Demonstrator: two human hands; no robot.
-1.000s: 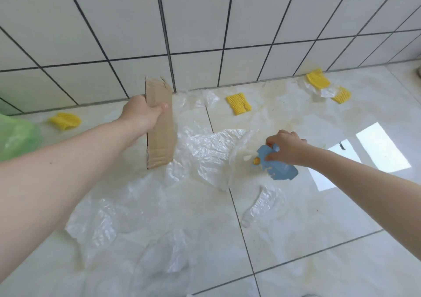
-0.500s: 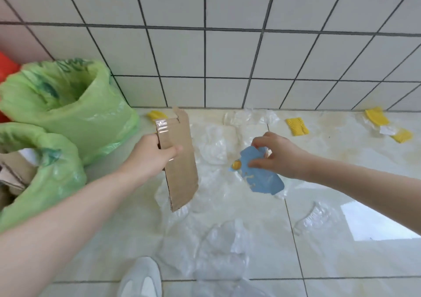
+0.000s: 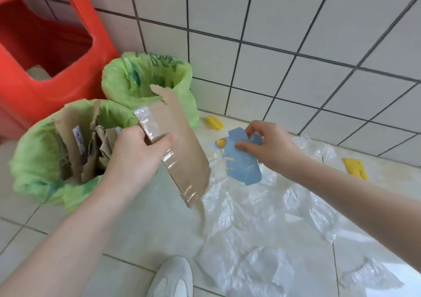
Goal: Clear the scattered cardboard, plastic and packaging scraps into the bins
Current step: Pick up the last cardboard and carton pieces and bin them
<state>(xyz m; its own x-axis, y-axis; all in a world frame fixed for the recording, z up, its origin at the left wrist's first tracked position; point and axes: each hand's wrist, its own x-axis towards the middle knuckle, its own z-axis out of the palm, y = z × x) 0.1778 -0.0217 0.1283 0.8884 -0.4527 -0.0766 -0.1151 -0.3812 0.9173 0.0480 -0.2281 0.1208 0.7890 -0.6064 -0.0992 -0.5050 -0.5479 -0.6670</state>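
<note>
At nine o'clock from the cardboard strip, just beside it, gapes the near green-lined bin, already holding torn cardboard. Brown and taped, the strip tilts, long axis running eleven to five, gripped by the left hand. Right hand pinches a blue packaging scrap over clear plastic on the floor.

The back of the scene is closed off by a wall of white square tiles with dark grout lines. The floor is laid with large pale glossy tiles, and a red plastic stool is set against the wall at the left.
</note>
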